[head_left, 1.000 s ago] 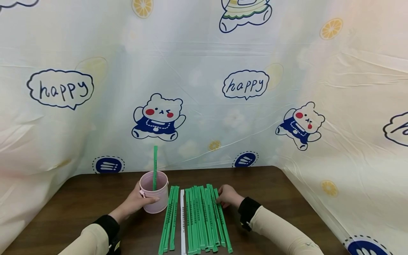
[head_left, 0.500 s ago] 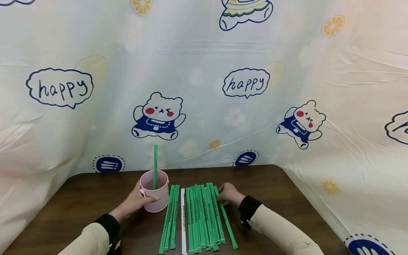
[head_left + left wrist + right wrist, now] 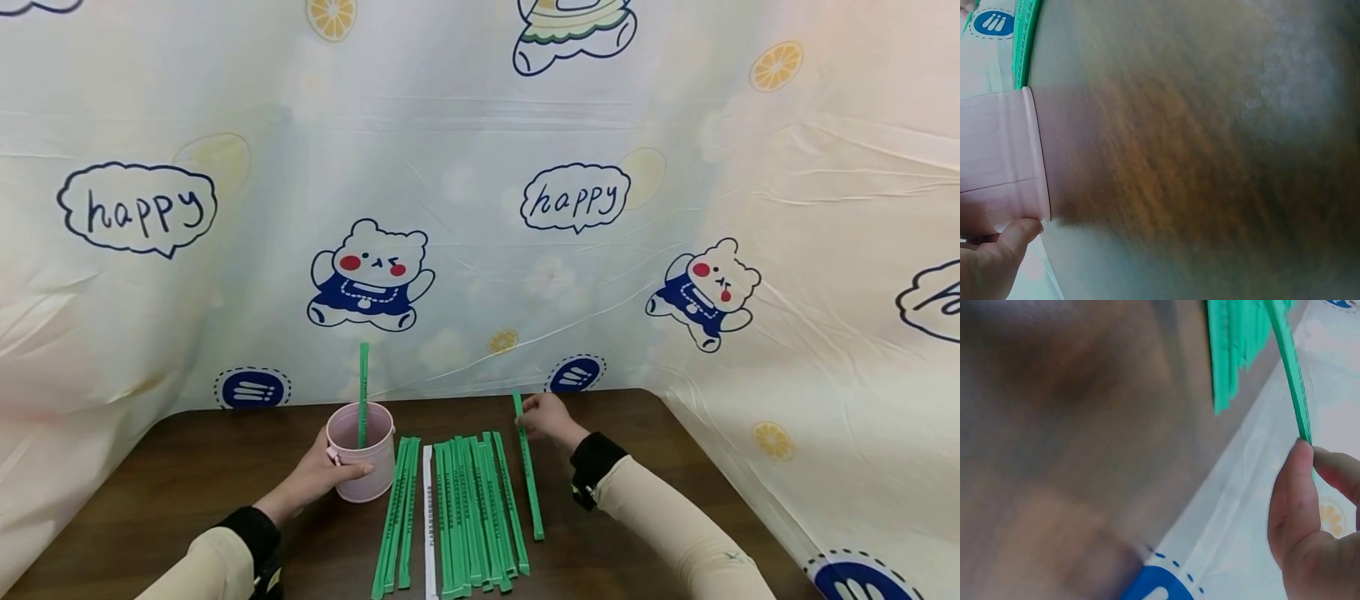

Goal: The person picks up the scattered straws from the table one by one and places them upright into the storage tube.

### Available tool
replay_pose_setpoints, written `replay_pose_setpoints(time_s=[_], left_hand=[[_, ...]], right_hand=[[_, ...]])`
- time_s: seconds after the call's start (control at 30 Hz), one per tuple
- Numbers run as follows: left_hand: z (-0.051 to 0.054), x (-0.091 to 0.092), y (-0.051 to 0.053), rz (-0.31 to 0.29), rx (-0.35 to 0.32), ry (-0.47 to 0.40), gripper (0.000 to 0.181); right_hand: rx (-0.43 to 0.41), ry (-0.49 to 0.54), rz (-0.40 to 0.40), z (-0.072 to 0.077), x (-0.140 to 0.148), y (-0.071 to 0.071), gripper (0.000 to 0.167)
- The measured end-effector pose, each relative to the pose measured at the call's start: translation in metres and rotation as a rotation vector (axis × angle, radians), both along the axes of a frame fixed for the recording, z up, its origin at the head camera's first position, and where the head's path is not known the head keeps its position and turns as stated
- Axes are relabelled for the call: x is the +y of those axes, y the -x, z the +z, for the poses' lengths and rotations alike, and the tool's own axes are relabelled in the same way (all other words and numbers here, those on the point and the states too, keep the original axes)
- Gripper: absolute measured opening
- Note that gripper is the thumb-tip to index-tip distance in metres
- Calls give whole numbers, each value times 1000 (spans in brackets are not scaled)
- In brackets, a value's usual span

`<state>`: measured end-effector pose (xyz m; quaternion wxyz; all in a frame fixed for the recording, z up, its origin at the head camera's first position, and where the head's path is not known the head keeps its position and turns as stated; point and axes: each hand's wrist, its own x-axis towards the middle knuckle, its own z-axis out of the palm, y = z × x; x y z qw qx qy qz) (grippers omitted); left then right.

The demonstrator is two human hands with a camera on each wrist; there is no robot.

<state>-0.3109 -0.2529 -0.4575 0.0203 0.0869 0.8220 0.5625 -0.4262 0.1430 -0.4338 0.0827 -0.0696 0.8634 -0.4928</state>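
The left hand (image 3: 318,472) grips the side of a pink bucket (image 3: 372,477), its thumb across the front; a single green strip (image 3: 363,392) stands upright inside. Between thumb and finger, the right hand (image 3: 551,419) pinches the upper end of another green strip (image 3: 530,479), held to the right of the row. Several green strips (image 3: 476,517) lie side by side on the table, with a white strip (image 3: 430,525) among them. In the right wrist view the pinched strip (image 3: 1291,369) rises from the fingertips of the right hand (image 3: 1310,525).
A dark brown wooden table (image 3: 622,517) carries everything. Behind it hangs a pale curtain (image 3: 480,208) printed with bears, orange slices and the word "happy". Some green strips (image 3: 397,517) lie between the bucket and the white strip.
The right hand has moved up and slightly right, drawing the rightmost green strip away from the row. The left hand and bucket have stayed in place.
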Motion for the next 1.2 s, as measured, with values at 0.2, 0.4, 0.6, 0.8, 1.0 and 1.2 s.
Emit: replay_pose_setpoints(time_s=[0.2,0.4,0.6,0.8,1.0,1.2], left_hand=[[2,0,0,13,-29,26,104],[3,0,0,15,-33,28,104],[2,0,-1,14,-41,29,104],[2,0,0,16,-48,24,104],[0,1,-1,26,-59,32,105],[1,2,-2,18,-43,8,104]], right_hand=[[55,100,-2,58,-10,-28,34],[100,174,-9,65,-8,-14,36],[136,214,-18,60,-6,11,40],[169,211,-42,91,-18,1,43],[222,245,-65,115,-31,2,44],[288,293,-61,138,-47,3,38]])
